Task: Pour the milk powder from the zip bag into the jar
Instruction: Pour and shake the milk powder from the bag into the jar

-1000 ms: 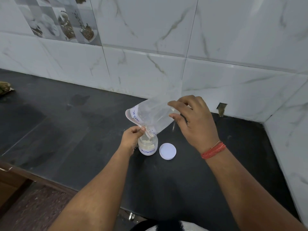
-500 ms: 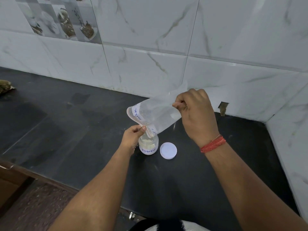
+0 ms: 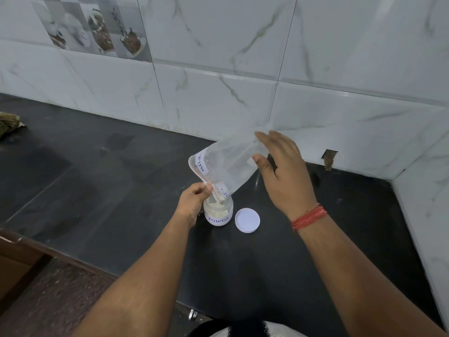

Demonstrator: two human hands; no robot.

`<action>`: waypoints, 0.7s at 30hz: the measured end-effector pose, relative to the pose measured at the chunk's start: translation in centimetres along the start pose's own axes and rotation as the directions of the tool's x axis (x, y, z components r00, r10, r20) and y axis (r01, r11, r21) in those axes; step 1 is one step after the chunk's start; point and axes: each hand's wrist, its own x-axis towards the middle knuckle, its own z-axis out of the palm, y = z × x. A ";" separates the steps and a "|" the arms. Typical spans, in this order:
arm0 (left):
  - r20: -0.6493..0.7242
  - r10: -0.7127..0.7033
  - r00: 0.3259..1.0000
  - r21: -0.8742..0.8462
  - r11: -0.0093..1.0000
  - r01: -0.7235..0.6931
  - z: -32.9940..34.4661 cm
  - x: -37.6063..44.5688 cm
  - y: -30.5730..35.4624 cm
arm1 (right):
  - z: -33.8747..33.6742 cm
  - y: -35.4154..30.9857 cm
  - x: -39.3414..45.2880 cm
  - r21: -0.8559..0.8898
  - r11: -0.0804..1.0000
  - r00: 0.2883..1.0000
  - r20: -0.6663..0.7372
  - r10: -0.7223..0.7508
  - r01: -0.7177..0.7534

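A clear zip bag with a white "MILK" label is tipped mouth-down over a small jar labelled "POWDER" that holds pale powder. My left hand pinches the bag's pink zip edge right at the jar's mouth. My right hand is at the bag's raised bottom end with fingers spread, thumb under and fingers over the plastic; it looks to be touching the bag without a firm grip. The bag looks almost empty.
The jar's white lid lies flat on the black counter just right of the jar. A marble-tiled wall runs behind and to the right. A brownish object sits at the far left edge. The counter's front edge is near my body.
My right hand, which was pinching the bag's bottom end, has spread its fingers. The bag stays tilted over the jar and my left hand has not moved.
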 end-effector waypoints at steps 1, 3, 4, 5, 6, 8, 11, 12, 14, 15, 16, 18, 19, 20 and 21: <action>0.007 0.004 1.000 -0.002 1.000 -0.004 0.0 0.0 0.0 | -0.1 0.0 0.0 -0.001 1.000 1.000 -0.013 -0.010 0.010; 0.011 0.012 1.000 -0.010 1.000 -0.012 0.0 0.0 -0.1 | -0.1 0.1 0.2 -0.045 0.998 0.998 0.055 -0.036 0.039; 0.012 0.017 1.000 -0.015 1.000 -0.017 0.0 0.0 -0.1 | 0.0 0.1 0.1 -0.077 0.996 0.995 0.086 -0.044 0.051; 0.013 0.019 1.000 -0.018 1.000 -0.019 0.0 0.1 -0.1 | 0.0 0.2 0.0 -0.079 0.996 0.996 0.080 -0.041 0.048; 0.013 0.019 1.000 -0.019 1.000 -0.019 0.1 0.2 -0.1 | 0.0 0.3 0.0 -0.050 0.998 0.998 0.053 -0.030 0.032; 0.013 0.019 1.000 -0.017 1.000 -0.019 0.2 0.3 -0.2 | -0.1 0.4 0.0 -0.010 0.999 0.998 0.049 -0.030 0.031; 0.017 0.018 1.000 -0.032 0.999 -0.017 0.2 0.4 -0.3 | 0.2 0.4 0.0 0.022 0.999 0.999 0.007 -0.041 0.041; 0.018 0.016 1.000 -0.032 0.999 -0.015 0.2 0.5 -0.2 | 0.1 0.3 0.1 0.049 0.999 0.999 -0.047 -0.021 0.023; 0.023 0.019 1.000 -0.034 0.999 -0.019 0.1 0.5 -0.2 | -0.1 0.4 0.5 0.039 0.999 1.000 -0.024 0.001 0.000; 0.023 0.022 0.999 -0.037 0.999 -0.021 0.0 0.5 -0.1 | -0.1 0.5 0.5 -0.004 1.000 0.999 0.036 0.010 -0.010; 0.024 0.025 0.999 -0.037 0.999 -0.024 0.0 0.5 -0.1 | 0.1 0.6 0.5 -0.029 0.999 0.997 0.068 0.031 -0.029; 0.033 0.035 0.999 -0.034 0.999 -0.034 0.0 0.6 0.0 | 0.2 0.9 0.5 0.024 0.996 0.996 -0.033 0.089 -0.088; 0.036 0.041 0.999 -0.032 0.999 -0.040 0.0 0.5 0.0 | 0.2 0.9 0.7 0.076 0.989 0.984 -0.122 0.133 -0.125; 0.035 0.048 0.998 -0.028 0.999 -0.047 0.0 0.5 0.0 | 0.1 1.1 1.0 0.121 0.978 0.964 -0.187 0.189 -0.169; 0.033 0.055 0.998 -0.025 0.998 -0.054 -0.1 0.5 0.0 | -0.1 1.4 1.5 0.163 0.961 0.945 -0.207 0.254 -0.222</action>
